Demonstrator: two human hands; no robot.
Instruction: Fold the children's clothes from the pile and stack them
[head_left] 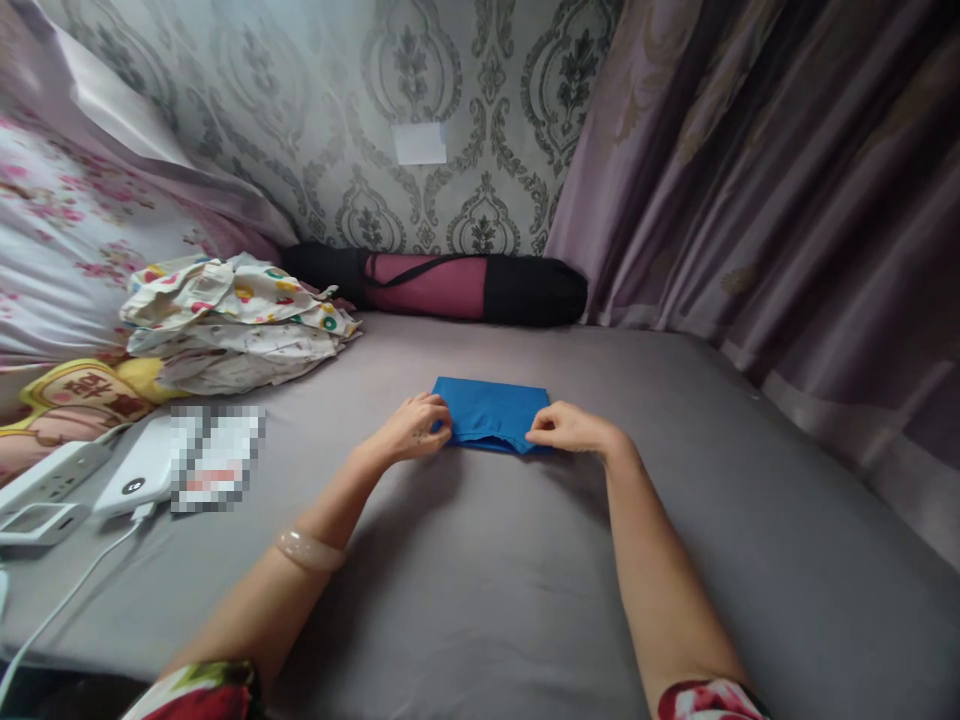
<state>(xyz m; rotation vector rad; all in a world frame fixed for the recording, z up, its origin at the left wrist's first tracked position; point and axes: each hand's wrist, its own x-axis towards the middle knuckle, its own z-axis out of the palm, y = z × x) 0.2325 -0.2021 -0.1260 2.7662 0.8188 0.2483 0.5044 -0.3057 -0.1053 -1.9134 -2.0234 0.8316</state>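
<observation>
A blue piece of folded fabric (491, 405) lies on the grey bed sheet (480, 560) in the middle of the head view. Its near edge is lifted a little and gapes, showing a dark slit. My left hand (420, 425) pinches the fabric at its near left corner, fingers closed. At the near right corner, my right hand (566, 428) is closed in a pinch on the same edge. What kind of article the fabric is cannot be made out. A pale bangle (309, 551) circles my left forearm.
Crumpled patterned cloths (240, 310) are heaped at the left. Nearer lie a white power bank (139, 475) with a cable, a power strip (56, 475) and a blurred packet (221, 455). A long black-and-maroon bag (435, 285) lies along the wall; curtains (750, 180) hang at right.
</observation>
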